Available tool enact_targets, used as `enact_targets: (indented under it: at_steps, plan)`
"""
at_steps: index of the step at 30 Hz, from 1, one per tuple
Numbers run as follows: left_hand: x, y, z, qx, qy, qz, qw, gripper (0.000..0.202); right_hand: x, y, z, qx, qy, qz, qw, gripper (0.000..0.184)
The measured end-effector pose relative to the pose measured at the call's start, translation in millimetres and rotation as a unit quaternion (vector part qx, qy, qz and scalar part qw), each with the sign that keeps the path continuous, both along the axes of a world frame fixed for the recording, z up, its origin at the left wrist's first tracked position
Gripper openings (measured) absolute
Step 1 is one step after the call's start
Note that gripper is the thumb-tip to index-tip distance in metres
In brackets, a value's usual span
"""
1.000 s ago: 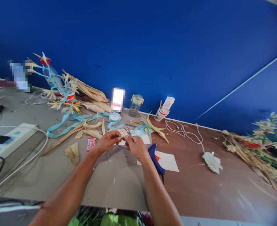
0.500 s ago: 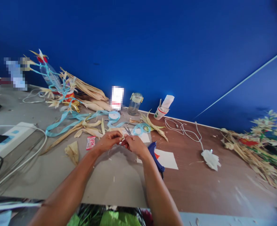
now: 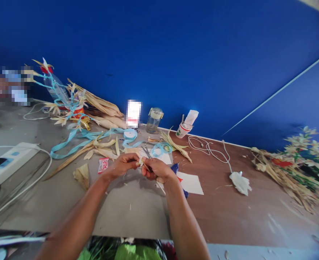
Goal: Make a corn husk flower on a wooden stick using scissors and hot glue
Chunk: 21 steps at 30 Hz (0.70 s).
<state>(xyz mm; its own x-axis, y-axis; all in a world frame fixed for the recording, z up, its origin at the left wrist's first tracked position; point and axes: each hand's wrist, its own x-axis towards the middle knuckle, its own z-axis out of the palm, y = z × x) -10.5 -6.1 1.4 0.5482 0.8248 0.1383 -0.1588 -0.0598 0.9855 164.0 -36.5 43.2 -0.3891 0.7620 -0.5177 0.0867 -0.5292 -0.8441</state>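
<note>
Behind everything, a deep blue wall (image 3: 175, 54). Below it, a long table (image 3: 243, 216), brown on the right and covered on the left by a grey board (image 3: 132, 216). On the far right, a sprawling bundle of dried husk flowers (image 3: 289, 173). At the back left, a heap of loose husks (image 3: 100, 104) tangled with light blue ribbon (image 3: 75, 139). At the left edge, a white power strip (image 3: 10, 162). Just beside the right wrist and partly hidden by it, a blue glue gun (image 3: 175, 168) on white paper (image 3: 192, 182). Further back, scissors (image 3: 146, 151) flat on the table.

Over the grey board and raised off it, left hand (image 3: 124, 164) and right hand (image 3: 156, 169) close together, with fingertips nearly meeting. Between them, a small pale husk piece (image 3: 141, 162), pinched from opposite sides by thumb and forefinger of each hand, with the other fingers curled in. Too small to tell whether folded or rolled.

Best handled with a light, even pinch, given brittle dry husk, likely to split along the grain under a hard squeeze. Work near the fingertips, in short turns, with wrists steady above the board. Mind the glue gun's nozzle by the right forearm, possibly hot.
</note>
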Motion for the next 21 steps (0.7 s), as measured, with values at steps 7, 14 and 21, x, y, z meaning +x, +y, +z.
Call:
enact_targets:
  at_steps: [7, 14, 21]
  plan:
    - [-1.5, -2.8, 3.6, 0.013, -0.016, -0.038, 0.999, 0.022, 9.2, -0.1, -6.4, 0.001, 0.058, 0.021, 0.998, 0.055]
    - [-4.7, -0.7, -2.2, -0.002, -0.027, -0.057, 0.998, 0.016, 14.1, -0.4, -7.4, 0.011, 0.068, 0.03, 0.997, 0.057]
    - [-6.2, -2.7, -2.3, -0.043, -0.069, -0.074, 0.994, 0.015, 23.6, 3.8, -6.1, 0.02, 0.091, -0.037, 0.995, 0.057]
